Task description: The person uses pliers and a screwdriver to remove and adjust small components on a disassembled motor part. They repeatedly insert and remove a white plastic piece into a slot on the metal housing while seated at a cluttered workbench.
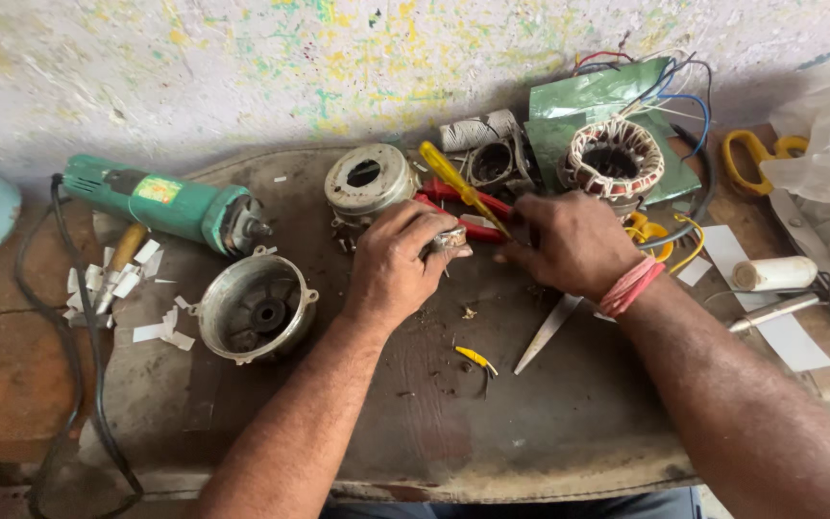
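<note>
My left hand [398, 264] is closed around a small metal part [450, 238] at the middle of the worn mat [492, 423]. My right hand [573, 240], with red bands at the wrist, grips a yellow-handled screwdriver [453, 181] whose handle points up and left; its tip is hidden near the metal part. Red-handled pliers [463, 204] lie just behind both hands. A round metal motor cover [369, 181] stands behind my left hand. A stator with copper windings [615, 159] and coloured wires sits behind my right hand on a green sheet.
A green angle grinder [170, 204] with a black cord lies at left, with an open metal motor housing [257, 309] and paper scraps near it. Yellow-handled scissors [756, 159], a white tube [775, 274], a plastic bag and a pointed metal blade [545, 332] lie at right. A paint-spattered wall rises behind.
</note>
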